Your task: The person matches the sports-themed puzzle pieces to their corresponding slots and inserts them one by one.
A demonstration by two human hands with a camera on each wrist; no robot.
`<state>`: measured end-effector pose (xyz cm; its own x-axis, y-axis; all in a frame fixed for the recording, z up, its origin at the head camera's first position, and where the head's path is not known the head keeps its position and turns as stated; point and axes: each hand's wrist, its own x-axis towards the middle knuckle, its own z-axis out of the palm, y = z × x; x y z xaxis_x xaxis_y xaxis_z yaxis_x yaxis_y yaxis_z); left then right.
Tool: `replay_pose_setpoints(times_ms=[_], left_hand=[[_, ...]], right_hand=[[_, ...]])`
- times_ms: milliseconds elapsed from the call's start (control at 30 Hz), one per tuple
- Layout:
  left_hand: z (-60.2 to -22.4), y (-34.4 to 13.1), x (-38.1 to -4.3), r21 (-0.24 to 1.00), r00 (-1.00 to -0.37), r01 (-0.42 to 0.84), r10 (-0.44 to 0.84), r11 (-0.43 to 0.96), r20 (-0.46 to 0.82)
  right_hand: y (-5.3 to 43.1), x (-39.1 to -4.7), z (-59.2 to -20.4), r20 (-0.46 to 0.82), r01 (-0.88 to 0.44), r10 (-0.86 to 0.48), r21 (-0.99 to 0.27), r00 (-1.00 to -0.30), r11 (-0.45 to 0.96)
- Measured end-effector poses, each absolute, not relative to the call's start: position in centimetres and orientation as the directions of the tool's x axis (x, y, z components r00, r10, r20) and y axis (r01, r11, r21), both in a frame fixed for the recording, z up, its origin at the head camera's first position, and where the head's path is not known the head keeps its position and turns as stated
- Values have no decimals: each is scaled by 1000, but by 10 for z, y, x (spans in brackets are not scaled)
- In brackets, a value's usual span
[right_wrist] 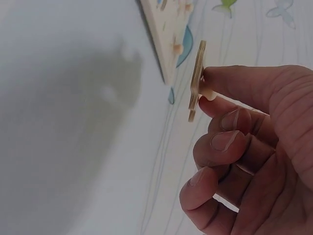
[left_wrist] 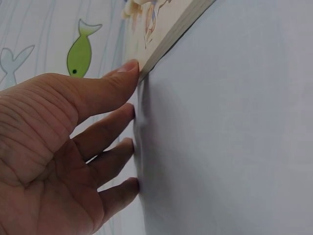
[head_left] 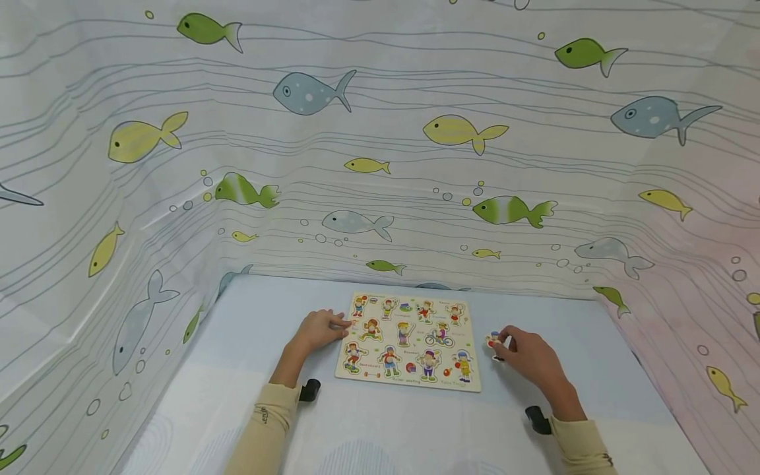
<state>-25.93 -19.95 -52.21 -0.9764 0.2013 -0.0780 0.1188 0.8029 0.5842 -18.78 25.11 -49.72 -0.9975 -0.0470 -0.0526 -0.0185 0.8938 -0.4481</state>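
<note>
A flat wooden peg puzzle board (head_left: 439,388) lies on the table, covered with pictures of children doing sports. My left hand (head_left: 320,330) is at its left edge. In the left wrist view, the thumb (left_wrist: 124,76) touches the board's corner while the other fingers stretch loosely down to the table surface. To the right of the board, my right hand (head_left: 531,356) pinches a small puzzle piece (head_left: 492,339) showing a figure with a blue cap. The right wrist view shows the piece (right_wrist: 196,73) edge-on, held by its knob between thumb and index finger, above the table.
The pale table (head_left: 285,422) is bordered by a white curtain (head_left: 380,198) printed with fish and wavy lines, at the back and both sides. Black wrist cameras (head_left: 309,390) sit on both wrists. Several pieces with small knobs sit on the board.
</note>
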Motion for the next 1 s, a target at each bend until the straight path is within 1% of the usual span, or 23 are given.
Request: replay_pose_setpoints(times_ms=[167, 433, 1000], left_hand=[[-522, -200, -260, 590, -978, 111, 194, 800, -78], [-521, -200, -259, 586, -978, 112, 193, 803, -77], [-521, -199, -258, 589, -978, 124, 200, 799, -65]], right_hand=[[239, -184, -494, -58, -32, -67, -467, -996, 884], [224, -181, -496, -61, -50, -87, -461, -994, 886], [199, -181, -510, -84, -86, -132, -416, -988, 905]])
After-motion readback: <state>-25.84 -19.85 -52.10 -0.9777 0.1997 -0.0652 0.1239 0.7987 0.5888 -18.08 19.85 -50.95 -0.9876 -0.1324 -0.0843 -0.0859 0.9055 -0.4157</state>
